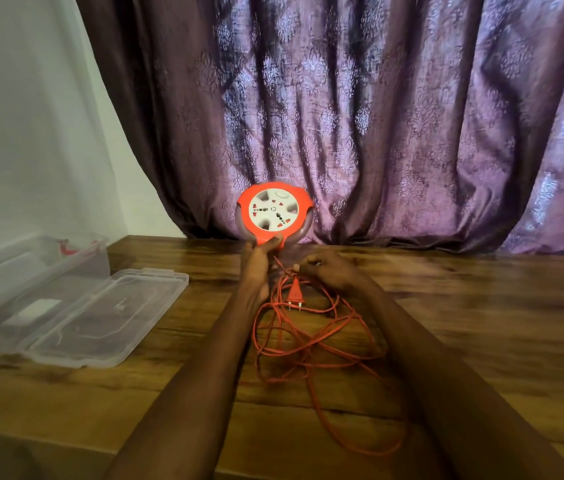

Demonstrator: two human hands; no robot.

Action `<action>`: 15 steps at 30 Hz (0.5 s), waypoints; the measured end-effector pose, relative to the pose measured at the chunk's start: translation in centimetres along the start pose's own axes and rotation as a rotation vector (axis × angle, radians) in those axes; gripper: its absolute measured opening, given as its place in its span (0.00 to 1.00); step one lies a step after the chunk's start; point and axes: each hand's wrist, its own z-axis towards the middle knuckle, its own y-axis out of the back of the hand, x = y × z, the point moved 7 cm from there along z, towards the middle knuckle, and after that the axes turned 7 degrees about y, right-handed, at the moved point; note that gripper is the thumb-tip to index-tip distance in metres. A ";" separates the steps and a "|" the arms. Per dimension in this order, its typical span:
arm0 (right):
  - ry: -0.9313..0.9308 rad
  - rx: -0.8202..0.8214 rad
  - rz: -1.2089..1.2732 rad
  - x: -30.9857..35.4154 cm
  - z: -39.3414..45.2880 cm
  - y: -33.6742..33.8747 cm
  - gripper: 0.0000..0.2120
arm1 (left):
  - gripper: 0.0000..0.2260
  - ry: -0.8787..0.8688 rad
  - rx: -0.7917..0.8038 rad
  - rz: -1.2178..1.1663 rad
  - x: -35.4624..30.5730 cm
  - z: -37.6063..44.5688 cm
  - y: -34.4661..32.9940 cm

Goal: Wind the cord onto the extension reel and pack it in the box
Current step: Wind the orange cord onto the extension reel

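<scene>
The left hand grips the reel by its lower rim, holding it upright above the tabletop. The right hand, just beside it, pinches the cord near the plug. The remaining cord lies in loose loops between the forearms. The open box sits well left. Judged: the reel is light and rigid; the cord is thin, limp and tangle-prone. Feed it through the fingers.

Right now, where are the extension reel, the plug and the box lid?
extension reel [273, 210]: head view, on its white socket face.
plug [295, 292]: head view, on its orange body above the pins.
box lid [114, 317]: head view, on the clear flat panel.
</scene>
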 end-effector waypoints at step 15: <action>-0.345 -0.541 0.787 -0.5 -0.7 3.8 0.11 | 0.17 -0.111 -0.051 -0.092 -1.0 -0.4 -1.9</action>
